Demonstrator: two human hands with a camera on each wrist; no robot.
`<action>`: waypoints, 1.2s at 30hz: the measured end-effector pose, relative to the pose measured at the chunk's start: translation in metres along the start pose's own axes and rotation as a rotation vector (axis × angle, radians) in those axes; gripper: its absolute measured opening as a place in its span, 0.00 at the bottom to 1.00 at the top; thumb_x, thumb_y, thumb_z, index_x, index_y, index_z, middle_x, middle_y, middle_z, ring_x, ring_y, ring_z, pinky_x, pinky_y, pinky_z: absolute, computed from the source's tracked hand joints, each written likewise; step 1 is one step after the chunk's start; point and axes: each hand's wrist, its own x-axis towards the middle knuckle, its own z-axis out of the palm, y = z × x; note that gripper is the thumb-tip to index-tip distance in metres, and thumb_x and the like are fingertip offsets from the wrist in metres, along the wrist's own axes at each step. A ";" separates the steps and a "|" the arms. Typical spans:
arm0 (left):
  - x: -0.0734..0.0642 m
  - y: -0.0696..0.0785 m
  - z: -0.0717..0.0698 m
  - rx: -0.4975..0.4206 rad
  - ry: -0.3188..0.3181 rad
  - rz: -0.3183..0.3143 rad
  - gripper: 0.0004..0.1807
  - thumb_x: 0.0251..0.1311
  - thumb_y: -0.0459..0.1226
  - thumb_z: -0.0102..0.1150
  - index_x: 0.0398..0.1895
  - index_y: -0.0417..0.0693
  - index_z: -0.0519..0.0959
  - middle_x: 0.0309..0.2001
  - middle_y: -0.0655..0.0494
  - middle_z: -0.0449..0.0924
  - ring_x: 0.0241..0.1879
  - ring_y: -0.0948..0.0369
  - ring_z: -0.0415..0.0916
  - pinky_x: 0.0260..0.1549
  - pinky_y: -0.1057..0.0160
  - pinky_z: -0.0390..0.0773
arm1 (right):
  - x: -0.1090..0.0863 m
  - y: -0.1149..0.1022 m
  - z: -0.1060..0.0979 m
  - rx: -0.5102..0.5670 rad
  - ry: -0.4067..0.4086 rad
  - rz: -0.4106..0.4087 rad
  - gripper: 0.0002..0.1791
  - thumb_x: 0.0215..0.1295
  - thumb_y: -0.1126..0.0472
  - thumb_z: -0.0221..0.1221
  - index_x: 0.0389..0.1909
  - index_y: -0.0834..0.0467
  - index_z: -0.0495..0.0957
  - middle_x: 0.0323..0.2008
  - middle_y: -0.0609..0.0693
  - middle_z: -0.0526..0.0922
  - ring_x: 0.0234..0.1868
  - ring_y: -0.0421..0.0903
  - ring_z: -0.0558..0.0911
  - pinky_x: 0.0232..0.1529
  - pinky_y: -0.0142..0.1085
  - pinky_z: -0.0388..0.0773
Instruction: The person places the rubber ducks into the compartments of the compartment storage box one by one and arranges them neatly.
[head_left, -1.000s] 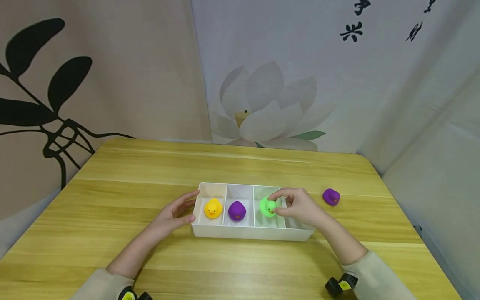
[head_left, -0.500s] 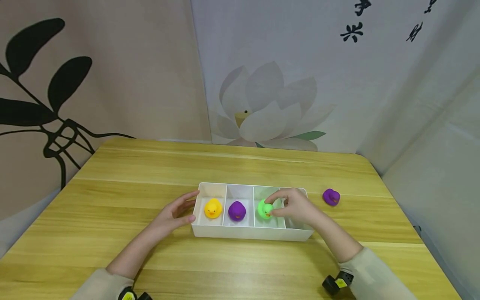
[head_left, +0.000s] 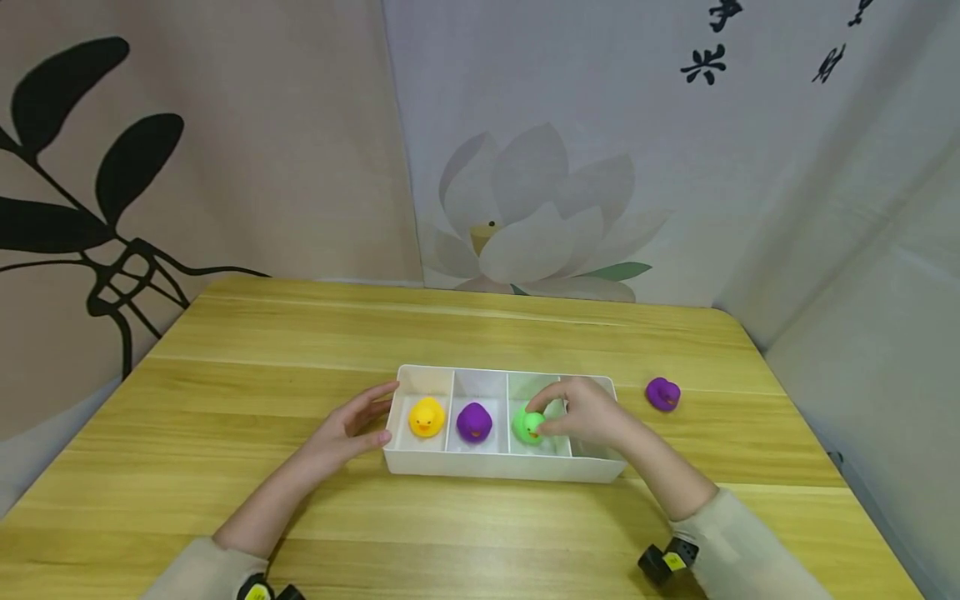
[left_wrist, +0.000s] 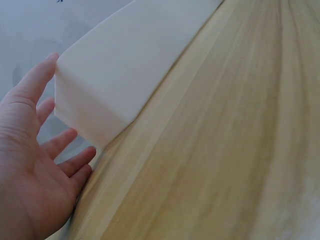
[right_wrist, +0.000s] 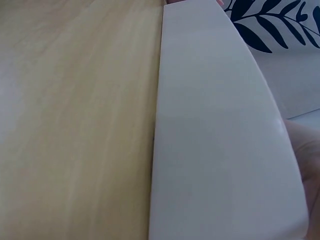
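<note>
A white divided box (head_left: 502, 465) stands on the wooden table. In its left compartment sits a yellow rubber duck (head_left: 426, 417), and in the one beside it a purple rubber duck (head_left: 474, 422). My right hand (head_left: 587, 412) reaches into the third compartment and pinches a green rubber duck (head_left: 527, 426) between thumb and fingers. My left hand (head_left: 347, 429) rests against the box's left end, fingers loosely spread; in the left wrist view, its thumb touches the box's corner. The box's wall covers most of the right hand in the right wrist view.
Another purple rubber duck (head_left: 663, 394) lies on the table (head_left: 315, 333) to the right of the box. Behind the table hangs a cloth backdrop (head_left: 300, 150) with printed leaves and a flower. The box's right compartment is partly hidden by the right hand.
My right hand has moved slightly left and lower with the green rubber duck, which sits deeper in the third compartment. The left hand and the box have stayed in place.
</note>
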 end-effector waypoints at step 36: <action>-0.001 0.000 0.000 -0.012 -0.002 0.024 0.34 0.63 0.31 0.57 0.72 0.44 0.58 0.67 0.35 0.60 0.67 0.39 0.55 0.59 0.35 0.57 | -0.055 0.012 -0.042 0.112 0.386 -0.080 0.13 0.53 0.60 0.71 0.41 0.55 0.85 0.42 0.46 0.83 0.19 0.44 0.67 0.17 0.33 0.64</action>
